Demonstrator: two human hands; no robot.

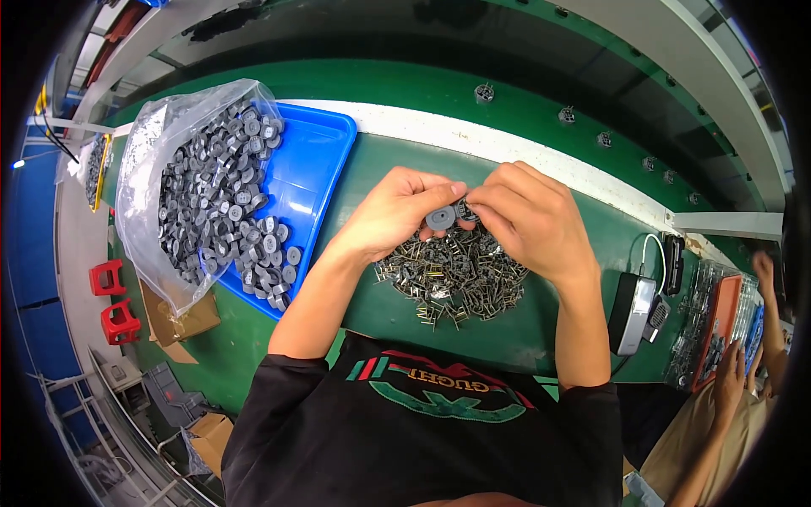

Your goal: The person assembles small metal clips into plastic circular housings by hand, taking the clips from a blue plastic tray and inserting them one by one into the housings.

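Observation:
Over the green bench, my left hand (397, 207) is closed on a grey round plastic cap (440, 218), thumb on top and fingertips showing below. My right hand (534, 218) pinches close beside it at a small dark part (464, 210); the fingers hide most of that part, and I cannot tell whether it is joined to the cap. Right under both hands lies a heap of small metal-pinned parts (452, 283). To the left, many grey round caps (224, 198) spill from a clear plastic bag (139, 182) onto a blue tray (317, 148).
Beyond a white ledge (405, 118), several small pinned assemblies (484, 93) stand spaced along a green strip. A silver-black box (632, 314) with a white cable sits right on the bench (372, 308). Another person's hand (728, 380) is at an orange tray (718, 325), far right.

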